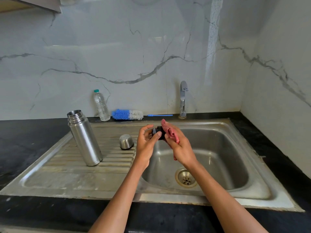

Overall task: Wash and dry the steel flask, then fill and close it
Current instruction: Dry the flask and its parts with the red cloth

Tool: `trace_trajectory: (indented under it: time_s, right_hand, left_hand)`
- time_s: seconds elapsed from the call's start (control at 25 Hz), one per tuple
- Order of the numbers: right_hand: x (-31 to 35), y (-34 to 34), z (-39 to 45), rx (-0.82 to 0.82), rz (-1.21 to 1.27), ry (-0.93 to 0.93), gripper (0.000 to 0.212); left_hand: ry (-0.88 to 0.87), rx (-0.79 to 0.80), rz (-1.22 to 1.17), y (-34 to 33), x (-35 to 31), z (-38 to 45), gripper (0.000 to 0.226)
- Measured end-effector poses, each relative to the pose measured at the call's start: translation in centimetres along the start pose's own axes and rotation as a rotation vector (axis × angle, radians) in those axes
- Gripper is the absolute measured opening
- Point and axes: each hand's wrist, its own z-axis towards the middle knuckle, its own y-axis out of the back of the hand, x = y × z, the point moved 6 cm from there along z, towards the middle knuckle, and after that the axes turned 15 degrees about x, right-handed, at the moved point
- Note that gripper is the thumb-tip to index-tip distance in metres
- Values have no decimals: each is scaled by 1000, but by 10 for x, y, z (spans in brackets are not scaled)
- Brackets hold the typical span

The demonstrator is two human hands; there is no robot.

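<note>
Flask (pixel 85 137) stands upright on the ribbed drainboard (pixel 67 158) left of the basin, mouth open, threads showing, nothing touching it. Its steel cup (pixel 126 142) sits mouth down on the same ribs, just right of the flask, apart from it. Black stopper (pixel 157 132) is held up over the basin's left edge: left hand (pixel 146 142) pinches it, thumb on the near side and fingers curled round the far side. Right hand (pixel 178 145) grips a red cloth (pixel 170 132) pressed against the stopper's right end, fingers closed over the cloth, a strip hanging below the palm. Basin (pixel 218 148) below the hands, brass drain (pixel 186 177) near the front. Tap (pixel 183 98) at the back rim. Behind the drainboard, a blue-and-white brush (pixel 127 114) lies on the black counter (pixel 25 140) against the marble wall (pixel 134 56), with a clear bottle (pixel 101 105), teal cap, standing just left of it.
</note>
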Motion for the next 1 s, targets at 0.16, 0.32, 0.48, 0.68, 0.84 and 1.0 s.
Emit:
trace_trajectory:
  time_s: [0.16,0.32,0.48,0.68,0.84,1.0]
  right_hand:
    - [2,-6,-1,93,-381,34,53]
    - [2,-18,-4,126,-335,48,57]
    - [-4,-27,-5,44,-36,-58,50]
    - [-12,-24,-4,-153,342,-154,17]
    - [-18,-17,-3,-238,649,-215,24]
    - [-22,-16,-6,-299,895,-252,33]
  left_hand:
    - [13,-142,-100,8,2,-1,39]
    - [-3,-194,-443,8,6,1,41]
    - [29,-121,-548,3,10,0,45]
    - [59,-30,-450,1,13,3,50]
    - [75,72,-282,-2,7,4,53]
    - [29,47,-42,-8,0,1,52]
